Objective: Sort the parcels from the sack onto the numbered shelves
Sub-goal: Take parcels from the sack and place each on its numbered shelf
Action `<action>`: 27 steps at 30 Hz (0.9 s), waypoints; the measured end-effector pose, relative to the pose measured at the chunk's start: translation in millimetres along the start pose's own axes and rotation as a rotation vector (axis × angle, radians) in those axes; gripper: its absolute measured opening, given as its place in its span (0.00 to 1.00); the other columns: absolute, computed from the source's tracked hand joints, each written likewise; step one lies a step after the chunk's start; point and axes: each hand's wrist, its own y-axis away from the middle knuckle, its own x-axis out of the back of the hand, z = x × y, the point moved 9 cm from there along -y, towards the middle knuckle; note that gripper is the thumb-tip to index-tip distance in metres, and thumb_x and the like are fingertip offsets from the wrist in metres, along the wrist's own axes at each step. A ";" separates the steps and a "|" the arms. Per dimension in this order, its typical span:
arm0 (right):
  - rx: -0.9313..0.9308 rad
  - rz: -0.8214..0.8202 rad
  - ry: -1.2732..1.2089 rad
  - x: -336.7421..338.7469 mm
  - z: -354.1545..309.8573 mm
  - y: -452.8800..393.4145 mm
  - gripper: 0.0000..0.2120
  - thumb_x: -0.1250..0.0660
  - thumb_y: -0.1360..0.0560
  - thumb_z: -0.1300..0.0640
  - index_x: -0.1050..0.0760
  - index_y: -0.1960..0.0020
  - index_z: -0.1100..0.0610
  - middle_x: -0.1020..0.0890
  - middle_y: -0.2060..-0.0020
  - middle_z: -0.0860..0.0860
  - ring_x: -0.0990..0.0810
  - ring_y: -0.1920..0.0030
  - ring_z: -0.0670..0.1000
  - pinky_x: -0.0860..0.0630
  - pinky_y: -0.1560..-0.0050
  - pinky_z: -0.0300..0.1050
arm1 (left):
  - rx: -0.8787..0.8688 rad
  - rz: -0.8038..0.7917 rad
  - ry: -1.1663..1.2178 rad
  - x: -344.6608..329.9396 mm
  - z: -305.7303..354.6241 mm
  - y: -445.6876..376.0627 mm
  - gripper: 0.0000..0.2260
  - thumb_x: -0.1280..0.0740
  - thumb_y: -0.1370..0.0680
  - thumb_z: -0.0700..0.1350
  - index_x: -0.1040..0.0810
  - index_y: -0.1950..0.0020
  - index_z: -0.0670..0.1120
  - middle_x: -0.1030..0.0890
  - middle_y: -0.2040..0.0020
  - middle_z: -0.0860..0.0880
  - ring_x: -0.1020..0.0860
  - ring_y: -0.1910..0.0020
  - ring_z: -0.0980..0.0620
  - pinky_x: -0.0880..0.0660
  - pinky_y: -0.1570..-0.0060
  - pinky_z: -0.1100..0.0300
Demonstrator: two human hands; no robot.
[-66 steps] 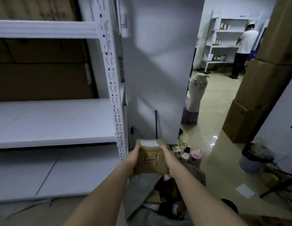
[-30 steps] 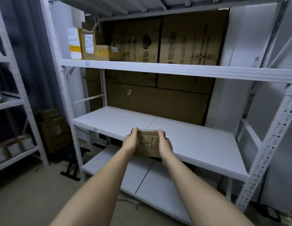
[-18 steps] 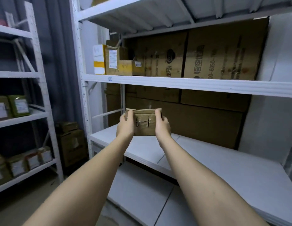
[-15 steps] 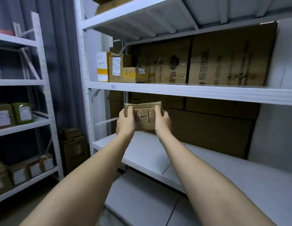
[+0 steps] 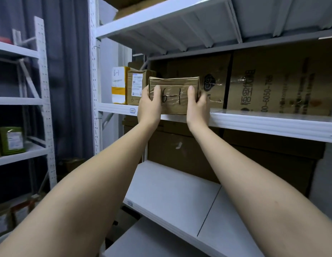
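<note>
Fingers of the left hand [image 5: 149, 106] and right hand [image 5: 196, 106] grip a parcel [image 5: 174, 95] marked 6-1 by its ends, at the front edge of a shelf [image 5: 263, 125]. Just left stand two boxes [image 5: 132, 87]; big cartons [image 5: 280, 84] fill the back, leaving open shelf in front.

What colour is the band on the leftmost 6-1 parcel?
Orange-yellow, across the lower part of the white parcel, seen in the head view.

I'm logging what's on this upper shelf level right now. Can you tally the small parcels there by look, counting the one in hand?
Brown parcel marked 6-1, held by left hand and right hand: 1
White-and-yellow parcel marked 6-1: 1
Brown parcel with printed label: 1
Total: 3
</note>
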 end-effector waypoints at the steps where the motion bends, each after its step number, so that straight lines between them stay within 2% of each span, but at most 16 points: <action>1: 0.017 0.020 0.014 -3.0 0.9 -6.4 0.26 0.48 0.20 0.37 0.33 0.31 0.52 0.27 0.36 0.51 0.27 0.38 0.53 0.35 0.50 0.46 | 0.004 -0.029 0.025 -5.4 -4.7 -9.5 0.25 0.44 0.23 0.61 0.32 0.31 0.50 0.24 0.39 0.52 0.27 0.39 0.52 0.30 0.41 0.53; 3: 0.039 0.057 0.046 -11.1 6.3 -17.8 0.26 0.48 0.21 0.37 0.34 0.30 0.52 0.28 0.35 0.52 0.28 0.38 0.53 0.33 0.49 0.46 | 0.015 -0.091 0.067 -15.8 -16.4 -28.8 0.21 0.43 0.20 0.57 0.32 0.31 0.49 0.24 0.41 0.53 0.27 0.41 0.53 0.33 0.44 0.57; 7: 0.078 0.135 0.142 -29.9 17.9 -35.6 0.27 0.47 0.20 0.38 0.36 0.28 0.53 0.31 0.32 0.52 0.29 0.36 0.54 0.32 0.48 0.46 | 0.051 -0.202 0.137 -33.1 -45.8 -63.9 0.22 0.41 0.19 0.54 0.38 0.29 0.45 0.28 0.42 0.51 0.30 0.43 0.54 0.35 0.46 0.60; 11: 0.061 0.229 0.238 -47.1 29.5 -52.6 0.27 0.46 0.20 0.39 0.38 0.27 0.53 0.32 0.31 0.53 0.30 0.35 0.54 0.35 0.48 0.44 | 0.067 -0.345 0.150 -53.7 -74.1 -98.4 0.22 0.42 0.19 0.54 0.40 0.29 0.43 0.31 0.42 0.50 0.32 0.44 0.53 0.38 0.46 0.60; 14: 0.031 0.312 0.304 -58.0 37.6 -64.3 0.28 0.47 0.21 0.38 0.38 0.27 0.52 0.33 0.30 0.52 0.31 0.34 0.54 0.32 0.41 0.48 | 0.069 -0.442 0.153 -68.1 -90.8 -125.2 0.24 0.42 0.19 0.54 0.41 0.29 0.43 0.32 0.42 0.50 0.33 0.43 0.52 0.38 0.46 0.59; 18: -0.017 0.384 0.496 -67.6 46.6 -74.8 0.29 0.50 0.21 0.35 0.37 0.27 0.50 0.31 0.30 0.51 0.29 0.35 0.54 0.32 0.39 0.50 | 0.070 -0.556 0.133 -86.7 -114.5 -147.7 0.27 0.43 0.19 0.56 0.44 0.26 0.44 0.33 0.39 0.47 0.34 0.40 0.49 0.38 0.41 0.56; 21: -0.022 0.383 0.595 -77.6 47.6 -83.2 0.30 0.51 0.21 0.34 0.38 0.27 0.51 0.31 0.30 0.52 0.30 0.33 0.54 0.36 0.34 0.53 | 0.025 -0.564 0.049 -90.4 -126.6 -164.8 0.27 0.45 0.19 0.58 0.43 0.27 0.44 0.31 0.33 0.45 0.34 0.32 0.44 0.40 0.30 0.47; 24: -0.031 0.336 0.690 -88.9 50.0 -92.7 0.32 0.51 0.21 0.34 0.39 0.26 0.54 0.33 0.29 0.53 0.30 0.33 0.56 0.34 0.35 0.54 | 0.001 -0.592 -0.005 -94.2 -134.3 -179.6 0.28 0.46 0.19 0.59 0.44 0.25 0.43 0.33 0.28 0.43 0.34 0.30 0.42 0.41 0.29 0.43; 27: -0.031 0.317 0.739 -91.1 52.4 -100.5 0.33 0.51 0.21 0.34 0.41 0.25 0.55 0.34 0.28 0.54 0.29 0.34 0.58 0.32 0.45 0.50 | -0.058 -0.608 -0.074 -99.1 -137.7 -189.4 0.28 0.46 0.19 0.58 0.42 0.25 0.43 0.33 0.28 0.43 0.33 0.31 0.43 0.36 0.35 0.50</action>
